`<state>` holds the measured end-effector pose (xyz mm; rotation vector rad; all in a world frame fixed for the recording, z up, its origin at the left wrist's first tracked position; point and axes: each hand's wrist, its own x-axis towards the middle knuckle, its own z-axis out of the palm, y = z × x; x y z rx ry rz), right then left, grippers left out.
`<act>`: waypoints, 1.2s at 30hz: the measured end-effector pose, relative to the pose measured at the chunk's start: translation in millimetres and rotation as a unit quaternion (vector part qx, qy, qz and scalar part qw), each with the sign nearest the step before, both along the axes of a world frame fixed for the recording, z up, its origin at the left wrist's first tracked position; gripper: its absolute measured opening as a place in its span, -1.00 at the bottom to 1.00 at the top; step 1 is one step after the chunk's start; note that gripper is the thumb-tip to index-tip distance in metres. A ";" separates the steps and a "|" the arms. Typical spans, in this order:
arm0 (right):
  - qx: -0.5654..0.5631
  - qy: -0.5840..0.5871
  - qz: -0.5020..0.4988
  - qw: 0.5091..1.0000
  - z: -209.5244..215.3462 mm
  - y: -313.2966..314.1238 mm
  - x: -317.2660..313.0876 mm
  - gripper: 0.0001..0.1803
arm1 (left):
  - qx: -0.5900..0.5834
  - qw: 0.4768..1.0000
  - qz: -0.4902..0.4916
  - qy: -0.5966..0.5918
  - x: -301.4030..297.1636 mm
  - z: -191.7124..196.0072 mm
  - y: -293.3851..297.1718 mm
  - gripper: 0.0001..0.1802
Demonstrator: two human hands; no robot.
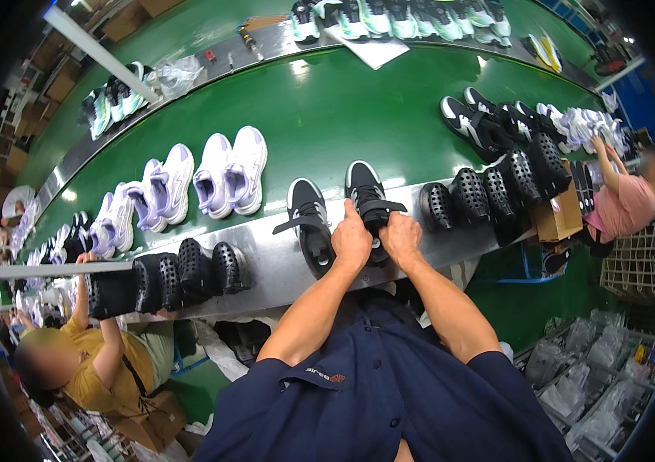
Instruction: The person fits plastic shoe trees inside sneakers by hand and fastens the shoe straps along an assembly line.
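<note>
A black sneaker (360, 177) with a white-edged toe and a strap stands toe-away on the metal table edge in front of me. My left hand (351, 240) is closed on its left side, with the thumb forward along the upper. On the other side, my right hand (401, 237) is closed on the shoe near its opening, by the end of the strap. Some fingers of both hands are hidden against the shoe. Just left of it, a matching sneaker (307, 197) rests untouched, its strap sticking out to the left.
White and lilac sneakers (246, 162) line the green belt (320, 100) to the left. Black pieces with holes (468, 192) stand on the metal ledge (273, 254) at both sides. More black sneakers (470, 127) sit right. Co-workers in yellow (96, 362) and pink (626, 204) flank me.
</note>
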<state>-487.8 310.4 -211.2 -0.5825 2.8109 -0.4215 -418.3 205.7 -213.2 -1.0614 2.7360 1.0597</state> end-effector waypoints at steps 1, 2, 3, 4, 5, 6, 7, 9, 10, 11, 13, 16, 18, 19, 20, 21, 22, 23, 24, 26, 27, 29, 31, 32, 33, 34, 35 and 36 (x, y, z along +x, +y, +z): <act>-0.008 -0.002 0.012 1.000 0.0 2.0 -2.8 -0.70 | 0.004 1.000 0.004 -0.007 3.1 1.6 -1.0 -0.26; -0.015 -0.007 0.010 1.000 -3.5 3.7 -6.1 -0.69 | 0.003 1.000 0.012 -0.009 12.2 10.8 0.2 -0.26; -0.021 0.000 0.017 1.000 -1.3 4.4 -8.6 -0.71 | -0.019 0.997 -0.026 0.075 27.3 26.5 3.3 -0.34; -0.025 0.003 0.024 0.999 -0.4 6.3 -7.7 -0.74 | -0.042 0.985 -0.064 0.155 46.9 40.1 6.9 -0.42; 0.005 0.014 0.039 0.999 -5.2 12.1 -10.8 -0.72 | -0.094 0.982 -0.039 0.157 68.2 54.5 7.9 -0.47; 0.005 0.001 0.031 1.000 1.9 11.0 -10.9 -0.68 | -0.148 0.977 -0.010 0.156 90.5 64.7 3.9 -0.52; 0.005 -0.012 0.035 0.999 4.8 10.7 -12.8 -0.67 | -0.127 0.985 0.053 0.103 106.7 69.0 -2.5 -0.48; 0.012 -0.035 0.056 0.998 10.8 10.4 -6.6 -0.64 | -0.056 0.989 0.132 0.026 125.6 44.3 -17.1 -0.27; 0.015 -0.042 0.072 0.996 16.3 6.7 -3.8 -0.62 | -0.011 0.988 0.150 0.021 125.7 25.0 -28.2 -0.20; 0.010 -0.046 0.096 0.994 19.6 3.2 -0.4 -0.61 | 0.046 0.986 0.110 0.114 121.6 -6.6 -35.3 -0.19; 0.015 -0.043 0.109 0.993 13.5 8.4 2.8 -0.57 | 0.063 0.982 0.084 0.158 95.3 -21.8 -28.5 -0.20; 0.063 -0.060 0.098 0.991 33.4 14.0 7.4 -0.51 | 0.114 0.982 0.099 0.110 88.7 9.8 -36.2 -0.31; 0.114 -0.105 0.141 0.978 49.5 26.5 5.7 -0.46 | 0.061 0.974 0.116 0.186 125.1 22.7 -47.4 -0.44; 0.097 -0.099 0.171 0.975 63.3 33.1 9.7 -0.49 | -0.019 0.972 0.128 0.195 150.8 39.4 -58.5 -0.62; 0.082 -0.090 0.192 0.974 80.8 39.9 11.3 -0.51 | -0.136 0.958 0.138 0.209 172.1 66.5 -72.6 -0.74; 0.082 -0.088 0.197 0.973 91.2 44.0 14.1 -0.51 | -0.246 0.930 0.149 0.229 196.0 81.2 -93.8 -0.83; 0.030 -0.153 0.161 0.975 99.2 48.8 16.5 -0.55 | -0.317 0.913 0.170 0.193 214.8 102.1 -113.6 -0.88; -0.025 -0.216 0.124 0.968 106.2 47.9 18.0 -0.59 | -0.367 0.888 0.223 0.165 234.8 114.5 -132.4 -0.89; -0.028 -0.220 0.136 0.966 116.3 39.7 22.2 -0.59 | -0.398 0.857 0.293 0.145 266.0 116.7 -153.7 -0.85; -0.090 -0.337 0.106 0.931 126.5 21.5 35.7 -0.71 | -0.448 0.825 0.341 0.037 316.9 107.4 -191.6 -0.58; -0.101 -0.341 0.122 0.926 123.2 13.8 40.8 -0.74 | -0.446 0.820 0.358 0.012 339.2 97.4 -207.3 -0.44; -0.114 -0.348 0.148 0.919 115.5 -1.6 49.4 -0.73 | -0.403 0.850 0.339 -0.005 368.5 81.5 -231.6 -0.38; -0.112 -0.353 0.161 0.915 116.9 -15.4 57.0 -0.73 | -0.353 0.877 0.325 -0.034 394.5 81.7 -246.6 -0.44; -0.101 -0.332 0.195 0.917 120.7 -20.4 60.8 -0.74 | -0.335 0.886 0.317 -0.050 401.3 82.4 -250.8 -0.48; -0.089 -0.307 0.217 0.922 123.3 -24.1 62.1 -0.74 | -0.365 0.880 0.304 -0.019 386.7 102.2 -244.7 -0.55; -0.088 -0.303 0.206 0.926 127.8 -28.1 65.0 -0.74 | -0.394 0.866 0.308 -0.026 373.6 126.1 -233.6 -0.56; -0.121 -0.322 0.169 0.923 132.8 -32.7 69.6 -0.75 | -0.412 0.855 0.314 -0.010 361.4 146.4 -224.0 -0.59; -0.155 -0.340 0.131 0.918 136.5 -38.0 74.4 -0.75 | -0.426 0.847 0.317 0.022 344.1 167.4 -208.2 -0.59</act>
